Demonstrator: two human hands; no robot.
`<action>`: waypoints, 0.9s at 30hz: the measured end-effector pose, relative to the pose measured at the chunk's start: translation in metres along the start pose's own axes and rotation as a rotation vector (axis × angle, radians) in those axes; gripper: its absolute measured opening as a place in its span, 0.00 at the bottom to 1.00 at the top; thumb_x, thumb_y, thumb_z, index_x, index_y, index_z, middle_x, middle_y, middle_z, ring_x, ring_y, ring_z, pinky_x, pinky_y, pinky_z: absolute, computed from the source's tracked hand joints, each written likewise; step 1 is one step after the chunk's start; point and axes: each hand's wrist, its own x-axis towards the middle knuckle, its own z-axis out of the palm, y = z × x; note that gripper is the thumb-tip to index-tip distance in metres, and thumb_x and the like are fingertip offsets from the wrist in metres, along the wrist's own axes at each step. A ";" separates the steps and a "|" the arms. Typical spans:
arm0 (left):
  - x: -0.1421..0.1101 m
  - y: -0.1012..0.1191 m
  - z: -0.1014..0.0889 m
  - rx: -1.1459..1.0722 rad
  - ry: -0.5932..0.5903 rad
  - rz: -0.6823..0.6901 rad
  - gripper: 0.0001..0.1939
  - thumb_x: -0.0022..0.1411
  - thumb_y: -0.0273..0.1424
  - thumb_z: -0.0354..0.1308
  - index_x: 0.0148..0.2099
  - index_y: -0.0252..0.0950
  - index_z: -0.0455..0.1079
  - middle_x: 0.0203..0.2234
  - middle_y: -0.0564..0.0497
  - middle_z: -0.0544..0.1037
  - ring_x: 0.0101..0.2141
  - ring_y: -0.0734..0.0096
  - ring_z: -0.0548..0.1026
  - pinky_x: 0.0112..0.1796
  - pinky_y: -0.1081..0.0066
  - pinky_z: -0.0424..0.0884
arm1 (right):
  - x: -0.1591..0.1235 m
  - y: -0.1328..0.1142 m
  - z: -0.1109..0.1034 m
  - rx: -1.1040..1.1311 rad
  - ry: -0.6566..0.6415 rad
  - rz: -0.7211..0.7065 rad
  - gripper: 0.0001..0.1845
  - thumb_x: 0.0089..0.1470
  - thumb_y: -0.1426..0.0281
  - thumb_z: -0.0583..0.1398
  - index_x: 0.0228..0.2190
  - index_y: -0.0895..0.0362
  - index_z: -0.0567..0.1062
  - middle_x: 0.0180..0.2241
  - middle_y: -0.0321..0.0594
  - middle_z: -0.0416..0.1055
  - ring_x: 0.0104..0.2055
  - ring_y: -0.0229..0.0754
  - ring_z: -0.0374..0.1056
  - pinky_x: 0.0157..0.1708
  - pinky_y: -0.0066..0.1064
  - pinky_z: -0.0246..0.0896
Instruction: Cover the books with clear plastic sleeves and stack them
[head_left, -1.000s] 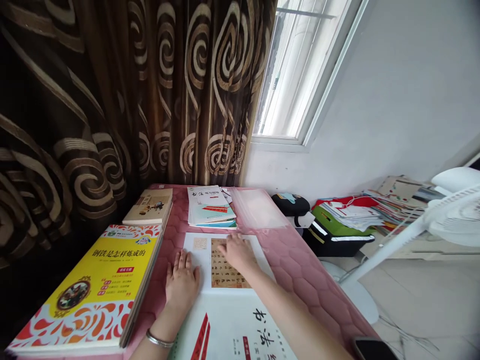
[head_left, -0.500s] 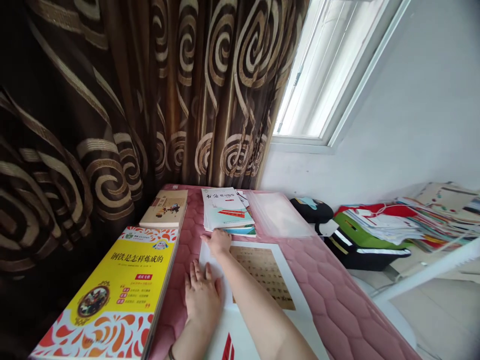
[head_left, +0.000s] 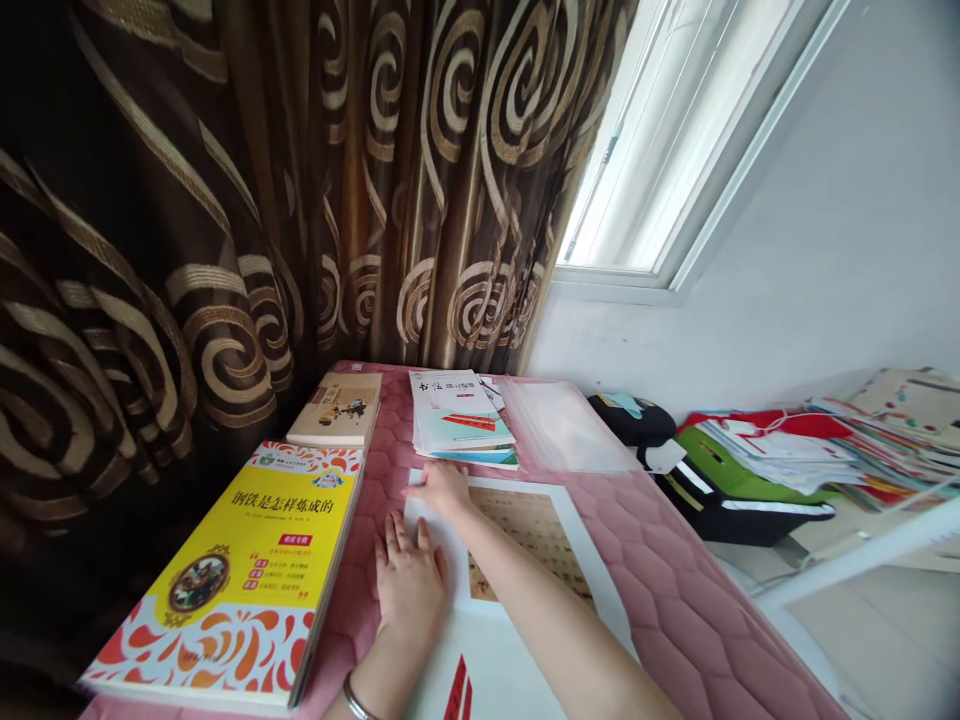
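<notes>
A wide booklet sheet point(head_left: 457, 590), with a tan panel of handwritten characters and a red stripe on its pale green half, lies spread flat on the pink quilted cover. My left hand point(head_left: 409, 580) rests palm down along its left edge, fingers stretched out and partly over the cover. Crossing over the sheet, my right arm reaches to the top left corner. There my right hand point(head_left: 444, 490) has its fingers bent at the sheet's upper edge and its thumb towards the left. The fingertips are partly hidden. Just beyond is a stack of booklets point(head_left: 457, 410).
A thick yellow book point(head_left: 292, 520) lies to the left, with a tan book point(head_left: 337, 408) behind it. Clear plastic sleeves point(head_left: 574, 425) are right of the stack. Past the right edge are a green and black box point(head_left: 739, 475) and piled papers. A patterned curtain point(head_left: 382, 200) hangs behind.
The view has shifted slightly, so everything appears a little further right. Both hands keep about the same places on the sheet. A bracelet on the left wrist shows more now.
</notes>
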 end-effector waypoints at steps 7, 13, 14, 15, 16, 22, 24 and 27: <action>-0.001 0.000 -0.001 -0.017 -0.001 -0.011 0.25 0.66 0.34 0.47 0.64 0.34 0.62 0.61 0.32 0.65 0.61 0.46 0.61 0.57 0.51 0.60 | 0.005 -0.011 0.002 -0.052 0.120 0.058 0.22 0.58 0.54 0.58 0.39 0.60 0.78 0.40 0.56 0.77 0.48 0.54 0.70 0.48 0.41 0.54; 0.000 0.000 -0.002 -0.032 -0.015 -0.005 0.25 0.65 0.31 0.49 0.63 0.31 0.63 0.61 0.29 0.64 0.61 0.45 0.62 0.56 0.51 0.61 | -0.027 -0.007 -0.007 -0.046 -0.021 0.013 0.24 0.50 0.50 0.64 0.39 0.56 0.78 0.45 0.50 0.76 0.49 0.51 0.70 0.47 0.38 0.57; 0.000 0.000 -0.002 -0.025 -0.013 -0.001 0.25 0.65 0.31 0.48 0.63 0.31 0.63 0.60 0.29 0.64 0.61 0.45 0.62 0.56 0.50 0.61 | -0.029 -0.007 -0.009 -0.043 -0.071 0.012 0.25 0.47 0.49 0.65 0.39 0.56 0.78 0.46 0.49 0.76 0.49 0.51 0.70 0.48 0.38 0.57; 0.000 0.000 -0.001 -0.018 -0.010 0.000 0.25 0.65 0.31 0.48 0.63 0.31 0.63 0.60 0.29 0.64 0.61 0.45 0.62 0.56 0.50 0.60 | -0.030 -0.007 -0.011 -0.041 -0.115 0.012 0.27 0.44 0.49 0.66 0.39 0.55 0.78 0.45 0.47 0.76 0.49 0.51 0.70 0.48 0.38 0.58; 0.000 0.000 -0.001 -0.013 -0.007 0.001 0.25 0.65 0.31 0.48 0.63 0.30 0.64 0.60 0.29 0.64 0.61 0.45 0.62 0.56 0.50 0.60 | -0.028 -0.007 -0.013 -0.040 -0.145 0.016 0.27 0.42 0.48 0.67 0.38 0.55 0.78 0.45 0.46 0.77 0.49 0.50 0.71 0.48 0.37 0.58; 0.000 0.001 0.002 -0.008 -0.008 0.001 0.25 0.65 0.31 0.48 0.63 0.32 0.63 0.60 0.31 0.65 0.61 0.46 0.63 0.55 0.51 0.63 | -0.001 -0.011 -0.010 -0.050 -0.076 0.077 0.23 0.48 0.49 0.64 0.34 0.56 0.80 0.37 0.48 0.79 0.45 0.52 0.73 0.48 0.39 0.58; 0.000 0.001 0.002 0.004 0.001 0.001 0.25 0.65 0.31 0.47 0.63 0.32 0.63 0.60 0.31 0.65 0.60 0.46 0.63 0.55 0.50 0.63 | 0.005 -0.015 -0.006 -0.051 -0.018 0.096 0.23 0.56 0.51 0.59 0.37 0.58 0.79 0.37 0.52 0.78 0.45 0.52 0.73 0.47 0.40 0.58; -0.001 0.000 -0.001 0.019 0.015 0.012 0.25 0.65 0.31 0.47 0.63 0.31 0.64 0.59 0.30 0.66 0.60 0.45 0.63 0.55 0.49 0.63 | 0.003 -0.023 -0.002 -0.049 0.059 0.083 0.21 0.63 0.59 0.54 0.45 0.62 0.76 0.43 0.58 0.76 0.49 0.53 0.70 0.48 0.42 0.57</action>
